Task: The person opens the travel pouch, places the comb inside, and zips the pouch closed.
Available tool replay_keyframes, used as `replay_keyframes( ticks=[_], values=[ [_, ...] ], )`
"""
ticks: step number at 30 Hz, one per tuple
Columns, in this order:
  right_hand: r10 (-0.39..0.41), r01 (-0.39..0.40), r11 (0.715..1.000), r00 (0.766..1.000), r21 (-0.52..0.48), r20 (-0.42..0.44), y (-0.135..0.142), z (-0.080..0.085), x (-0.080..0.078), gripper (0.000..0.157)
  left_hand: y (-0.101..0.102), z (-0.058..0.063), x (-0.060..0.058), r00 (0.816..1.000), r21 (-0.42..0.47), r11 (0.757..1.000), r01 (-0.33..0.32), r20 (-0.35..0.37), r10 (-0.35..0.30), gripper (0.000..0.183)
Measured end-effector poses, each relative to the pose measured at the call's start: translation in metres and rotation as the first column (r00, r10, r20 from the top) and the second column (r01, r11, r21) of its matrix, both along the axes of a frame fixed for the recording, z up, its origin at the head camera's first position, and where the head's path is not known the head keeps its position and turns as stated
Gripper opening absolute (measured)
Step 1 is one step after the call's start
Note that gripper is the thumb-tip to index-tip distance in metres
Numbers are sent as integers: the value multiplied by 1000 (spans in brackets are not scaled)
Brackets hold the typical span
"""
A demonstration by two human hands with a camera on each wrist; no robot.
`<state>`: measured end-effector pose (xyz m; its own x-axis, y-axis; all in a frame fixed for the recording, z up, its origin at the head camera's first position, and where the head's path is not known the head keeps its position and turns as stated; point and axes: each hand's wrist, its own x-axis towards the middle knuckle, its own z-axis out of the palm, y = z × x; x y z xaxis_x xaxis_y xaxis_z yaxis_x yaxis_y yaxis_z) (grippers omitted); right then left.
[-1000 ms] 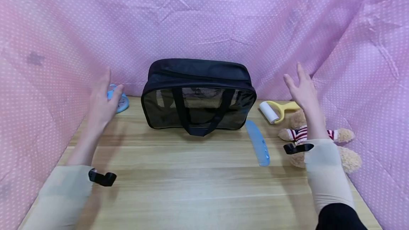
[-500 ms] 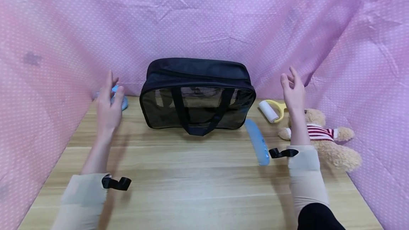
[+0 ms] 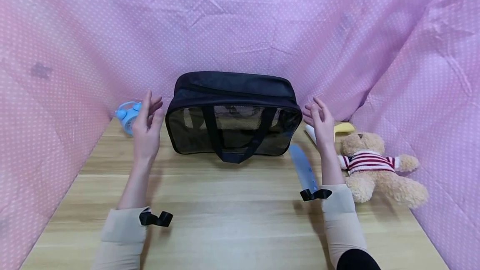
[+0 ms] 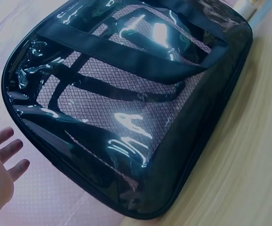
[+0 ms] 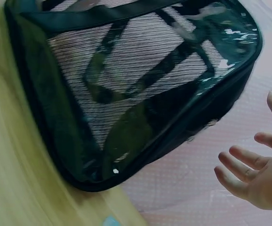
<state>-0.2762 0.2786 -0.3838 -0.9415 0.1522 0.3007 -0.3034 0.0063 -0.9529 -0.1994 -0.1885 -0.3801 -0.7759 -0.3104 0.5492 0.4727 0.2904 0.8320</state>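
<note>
A black bag (image 3: 234, 88) with a see-through front panel stands upright at the back of the table, its strap handle (image 3: 232, 156) hanging down the front. Just left of the bag is my left hand (image 3: 147, 134), fingers extended and holding nothing. My right hand (image 3: 321, 126) is at the bag's right side, fingers spread and palm toward it. Both wrist views show a gap between the fingers and the bag's sides. Mesh shows through the clear panel (image 4: 112, 108) in the left wrist view.
A blue alarm clock (image 3: 128, 118) stands at the back left. To the right, a blue comb (image 3: 301, 166), a yellow-handled lint roller (image 3: 344, 127) partly hidden by my right hand, and a teddy bear (image 3: 369, 168) lie on the wooden table (image 3: 232, 220). Pink dotted cloth (image 3: 240, 24) hangs behind.
Both hands have moved inward, the left one rightward from the alarm clock and the right one leftward from above the teddy bear, to the two sides of the bag. The bag stands in the same place.
</note>
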Motion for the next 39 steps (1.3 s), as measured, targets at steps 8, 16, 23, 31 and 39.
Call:
replay_keyframes(
  ticks=[8, 16, 23, 31, 39],
  values=[
    [98, -99, 995, 995, 22, 30, -3, -6, 1, 56, 9, -3, 1, 997, 59, 997, 44, -64, -40, 44],
    [295, -315, 949, 907, 21, 300, -1, -12, -1, 59, 17, -7, 1, 995, 22, 995, 96, -18, -96, 44],
    [367, -391, 920, 854, -10, 370, -4, -16, -1, 40, 17, -8, -2, 998, -40, 998, 55, 7, -54, 41],
    [358, -386, 922, 865, 10, 352, -6, -14, -2, 34, 14, -12, -2, 1000, -62, 998, 8, 0, -8, 38],
    [302, -318, 948, 912, 16, 279, -3, -13, 1, 16, 13, -10, -3, 999, 8, 1000, 29, -25, -29, 36]
  ],
)
